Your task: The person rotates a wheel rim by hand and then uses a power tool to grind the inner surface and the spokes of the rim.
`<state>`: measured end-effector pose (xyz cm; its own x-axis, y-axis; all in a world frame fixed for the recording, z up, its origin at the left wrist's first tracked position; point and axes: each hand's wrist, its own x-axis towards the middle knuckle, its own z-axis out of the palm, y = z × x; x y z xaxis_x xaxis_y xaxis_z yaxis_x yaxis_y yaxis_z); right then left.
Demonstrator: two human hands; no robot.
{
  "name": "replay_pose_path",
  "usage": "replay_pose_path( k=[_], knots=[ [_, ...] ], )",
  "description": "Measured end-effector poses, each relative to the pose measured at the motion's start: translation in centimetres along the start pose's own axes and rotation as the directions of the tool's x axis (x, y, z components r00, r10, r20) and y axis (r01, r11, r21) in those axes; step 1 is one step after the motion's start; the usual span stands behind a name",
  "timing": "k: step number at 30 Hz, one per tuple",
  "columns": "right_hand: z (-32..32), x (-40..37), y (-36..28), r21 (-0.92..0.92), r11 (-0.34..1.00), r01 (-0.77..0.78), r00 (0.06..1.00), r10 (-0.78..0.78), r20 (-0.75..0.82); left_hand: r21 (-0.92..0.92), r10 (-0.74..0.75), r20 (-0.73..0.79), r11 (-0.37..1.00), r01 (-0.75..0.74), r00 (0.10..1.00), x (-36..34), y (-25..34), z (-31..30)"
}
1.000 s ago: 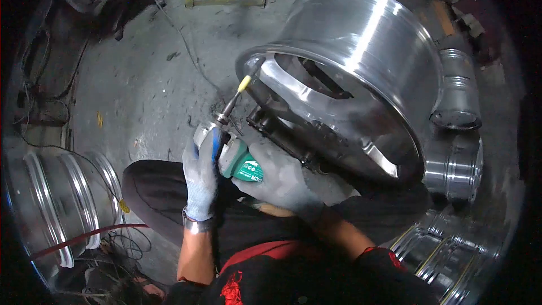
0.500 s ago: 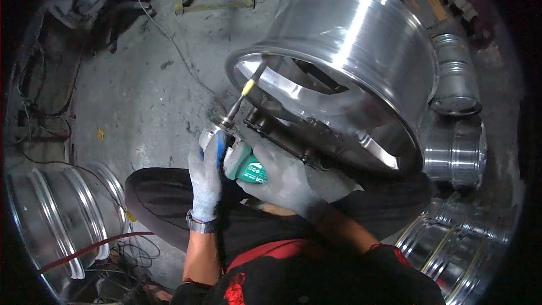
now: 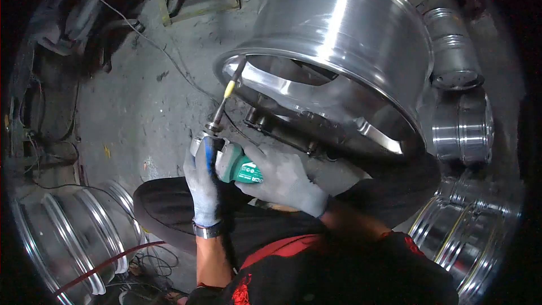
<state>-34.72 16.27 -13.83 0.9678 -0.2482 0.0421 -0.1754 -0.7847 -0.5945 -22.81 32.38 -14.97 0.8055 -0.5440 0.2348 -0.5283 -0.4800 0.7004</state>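
Note:
In both gloved hands is a green angle grinder (image 3: pixel 247 171) with a long thin rod (image 3: pixel 218 114) fitted to its head. A yellow band (image 3: pixel 230 88) circles the rod below its dark tip. My left hand (image 3: pixel 200 185), wearing a watch at the wrist, is closed around the metal head, with a patch of blue beside its fingers. My right hand (image 3: pixel 287 185) wraps the green body from the other side. The tip overlaps the inner edge of a large shiny alloy wheel (image 3: pixel 322 25), which lies tilted with its spoked face toward me.
A dark metal support (image 3: pixel 282 135) shows under the wheel. More wheel barrels stand at the left (image 3: pixel 79 231), the right (image 3: pixel 460 127) and the lower right (image 3: pixel 460 231). A thin cable (image 3: pixel 161 51) crosses the floor, and a red hose (image 3: pixel 107 262) runs at lower left. A metal stand (image 3: pixel 197 14) is behind.
The whole view has shifted, with the wheel now further left and higher. Both hands keep their hold on the grinder, and the rod's tip is still at the wheel's edge.

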Motion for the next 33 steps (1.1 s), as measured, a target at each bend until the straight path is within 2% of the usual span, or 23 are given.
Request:
replay_pose_path(
  k=[1, 2, 4, 6, 7, 8, 9, 10, 11, 12, 13, 17, 19, 20, 22, 25, 26, 27, 28, 29, 31, 32, 33],
  knots=[
    [-0.1, 0.1, -0.1, 0.005, 1.000, -0.003, 1.000, 0.003, -0.005, 0.083, 0.090, -0.082, 0.993, -0.083, 0.993, 0.2, 0.0, 0.3],
    [-0.4, 0.2, -0.4, -0.003, 1.000, -0.017, 1.000, 0.017, 0.021, 0.087, 0.095, -0.077, 0.992, -0.088, 0.992, 0.2, 0.3, 0.4],
    [-0.4, 0.2, -0.4, -0.012, 0.999, -0.035, 0.998, 0.035, 0.044, -0.190, -0.059, -0.069, 0.981, 0.045, 0.996, 0.2, 1.0, 0.5],
    [0.2, -0.4, 0.2, 0.016, 1.000, -0.008, 1.000, 0.008, -0.014, -0.101, -0.009, -0.048, 0.995, 0.004, 0.999, 0.0, -0.2, 0.6],
    [0.1, -0.5, 0.2, 0.015, 1.000, -0.013, 1.000, 0.013, -0.016, -0.011, 0.037, -0.029, 0.999, -0.037, 0.999, 0.2, -0.1, 0.5],
    [0.1, -0.5, 0.0, -0.001, 0.999, -0.038, 0.999, 0.038, 0.014, -0.011, 0.038, -0.025, 0.999, -0.039, 0.999, 0.3, 0.3, 0.6],
    [0.0, -0.5, -0.1, -0.016, 0.998, -0.060, 0.997, 0.061, 0.043, -0.237, -0.121, -0.020, 0.965, 0.113, 0.992, 0.4, 1.0, 0.7],
    [-0.1, -0.3, -0.2, -0.013, 0.998, -0.060, 0.997, 0.061, 0.040, -0.447, -0.273, 0.018, 0.859, 0.252, 0.962, 0.7, 1.6, 0.6],
    [-0.3, -0.1, -0.3, 0.004, 0.999, -0.050, 0.998, 0.049, 0.049, -0.443, -0.270, 0.018, 0.861, 0.250, 0.963, 0.8, 1.8, 0.3],
    [-0.4, 0.0, -0.4, 0.021, 0.999, -0.040, 0.998, 0.039, 0.056, -0.222, -0.107, -0.036, 0.970, 0.096, 0.994, 1.0, 1.9, -0.1],
    [-0.4, 0.0, -0.5, 0.024, 0.999, -0.040, 0.998, 0.039, 0.053, 0.017, 0.068, -0.049, 0.998, -0.067, 0.997, 1.1, 1.9, -0.3],
    [-0.3, -0.4, -0.3, 0.061, 0.997, -0.036, 0.999, 0.035, 0.018, 0.023, 0.094, -0.054, 0.995, -0.093, 0.994, 0.7, 0.7, 0.2],
    [-0.4, -0.5, -0.2, 0.069, 0.997, -0.033, 0.999, 0.032, 0.005, -0.162, -0.028, -0.054, 0.987, 0.019, 0.998, 0.5, 1.0, 0.5],
    [-0.6, -0.4, -0.4, 0.059, 0.997, -0.054, 0.998, 0.052, 0.035, -0.162, -0.027, -0.052, 0.987, 0.019, 0.998, 0.6, 1.2, 0.4],
    [-0.5, -0.2, -0.5, 0.054, 0.996, -0.073, 0.996, 0.069, 0.064, -0.443, -0.303, 0.029, 0.850, 0.284, 0.953, 0.9, 1.7, 0.0],
    [-0.3, 0.0, -0.4, 0.013, 0.998, -0.058, 0.994, 0.057, 0.089, -0.536, -0.333, 0.046, 0.787, 0.305, 0.942, 1.0, 1.4, 0.1],
    [-0.4, -0.1, -0.3, 0.038, 0.998, -0.051, 0.997, 0.048, 0.068, -0.537, -0.333, 0.046, 0.787, 0.304, 0.942, 1.0, 1.3, 0.1],
    [-0.6, -0.3, -0.3, 0.061, 0.997, -0.044, 0.998, 0.041, 0.047, -0.301, -0.172, -0.015, 0.940, 0.159, 0.985, 0.9, 1.3, 0.2],
    [-0.7, -0.5, -0.5, 0.059, 0.997, -0.047, 0.998, 0.044, 0.048, -0.038, 0.004, -0.030, 0.999, -0.005, 1.000, 0.7, 1.3, 0.2],
    [-0.9, -0.8, -0.6, 0.053, 0.996, -0.071, 0.996, 0.068, 0.050, -0.042, 0.002, -0.028, 0.999, -0.003, 1.000, 0.6, 1.4, 0.3],
    [-1.0, -1.2, -0.7, 0.046, 0.995, -0.092, 0.994, 0.090, 0.055, -0.435, -0.274, 0.089, 0.854, 0.285, 0.957, 0.3, 1.5, 0.3],
    [-0.9, -1.2, -0.7, 0.039, 0.996, -0.086, 0.996, 0.085, 0.042, -0.435, -0.276, 0.087, 0.854, 0.286, 0.957, 0.2, 1.3, 0.3],
    [-0.8, -1.2, -0.7, 0.032, 0.996, -0.081, 0.996, 0.080, 0.028, -0.213, -0.114, 0.015, 0.970, 0.115, 0.993, 0.2, 0.9, 0.4]
  ],
)
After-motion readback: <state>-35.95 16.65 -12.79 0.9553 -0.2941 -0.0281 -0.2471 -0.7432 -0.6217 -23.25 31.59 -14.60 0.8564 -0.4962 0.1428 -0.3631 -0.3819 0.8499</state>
